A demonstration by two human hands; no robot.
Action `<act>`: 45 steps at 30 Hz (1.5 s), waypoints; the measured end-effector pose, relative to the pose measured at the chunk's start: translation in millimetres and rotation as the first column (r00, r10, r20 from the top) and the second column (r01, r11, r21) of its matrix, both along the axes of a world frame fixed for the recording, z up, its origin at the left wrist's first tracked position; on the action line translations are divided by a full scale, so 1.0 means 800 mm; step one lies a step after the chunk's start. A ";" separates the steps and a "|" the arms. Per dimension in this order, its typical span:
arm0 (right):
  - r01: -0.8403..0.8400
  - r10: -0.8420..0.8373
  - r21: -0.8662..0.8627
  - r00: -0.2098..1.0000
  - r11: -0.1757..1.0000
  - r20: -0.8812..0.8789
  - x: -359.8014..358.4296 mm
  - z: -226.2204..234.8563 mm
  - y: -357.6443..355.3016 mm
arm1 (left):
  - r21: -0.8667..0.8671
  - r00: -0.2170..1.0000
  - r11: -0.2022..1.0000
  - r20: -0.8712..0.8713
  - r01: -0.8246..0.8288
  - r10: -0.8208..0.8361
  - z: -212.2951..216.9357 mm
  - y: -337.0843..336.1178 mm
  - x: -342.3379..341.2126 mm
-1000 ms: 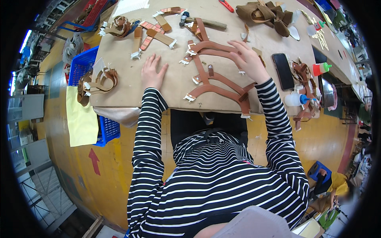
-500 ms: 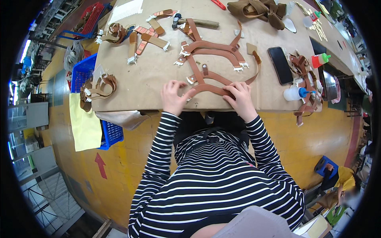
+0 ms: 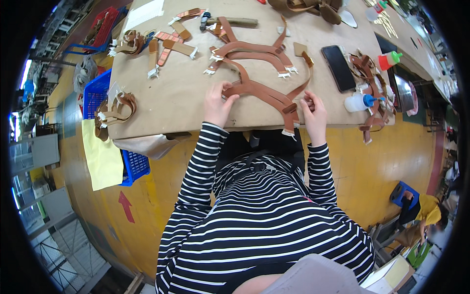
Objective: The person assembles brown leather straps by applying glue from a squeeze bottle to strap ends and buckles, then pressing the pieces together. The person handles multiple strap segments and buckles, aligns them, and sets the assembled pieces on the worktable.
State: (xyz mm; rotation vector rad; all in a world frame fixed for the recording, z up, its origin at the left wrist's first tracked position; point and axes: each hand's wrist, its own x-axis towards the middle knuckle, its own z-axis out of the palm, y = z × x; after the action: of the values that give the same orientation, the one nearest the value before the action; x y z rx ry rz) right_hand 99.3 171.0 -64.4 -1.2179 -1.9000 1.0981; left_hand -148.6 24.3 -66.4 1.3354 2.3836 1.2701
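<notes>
A brown leather strap piece [image 3: 264, 91] lies curved at the table's near edge, one end hanging slightly over it with white tips. My left hand [image 3: 218, 104] grips its left end between thumb and fingers. My right hand [image 3: 316, 111] is beside its right end, fingers loosely curled and apart from the thumb, with nothing visible in them. A narrow strap [image 3: 304, 81] runs up from that end to a darker tip. Just beyond lies a second, similar leather strap piece [image 3: 257, 50] with white tips.
A hammer [image 3: 230, 22] and short straps [image 3: 178, 47] lie at the far left. To the right are a phone [image 3: 339, 68], a blue-capped bottle [image 3: 358, 102], a red bottle [image 3: 387, 61] and more straps [image 3: 374, 90]. A blue crate [image 3: 136, 164] stands beside the table's left side.
The near strap piece has turned, its right end swinging toward me over the table edge. My right hand has moved right, off the strap. The view has shifted slightly.
</notes>
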 end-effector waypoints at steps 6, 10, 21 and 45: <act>-0.165 0.157 0.113 0.985 0.980 0.076 -0.006 0.009 0.001 | -0.154 1.000 0.988 -0.017 0.015 -0.018 -0.009 0.009 -0.005; -0.253 0.253 -0.015 0.967 0.967 0.006 -0.010 0.017 -0.008 | -0.219 0.990 0.976 0.134 -0.013 0.044 -0.004 -0.023 0.012; -0.330 0.329 -0.041 0.944 0.943 -0.017 -0.027 0.022 -0.044 | -0.188 0.873 0.970 0.433 -0.156 0.224 0.006 -0.122 0.029; -0.308 0.242 0.259 0.935 0.915 0.259 -0.011 0.011 -0.072 | -0.239 0.895 0.945 0.435 0.224 -0.102 0.000 -0.085 -0.032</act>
State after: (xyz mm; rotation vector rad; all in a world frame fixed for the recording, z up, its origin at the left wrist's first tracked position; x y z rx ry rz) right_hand 90.6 113.5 -55.4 -0.9525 -2.3683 0.7945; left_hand -173.9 -43.4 -66.1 1.0310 2.0123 0.9976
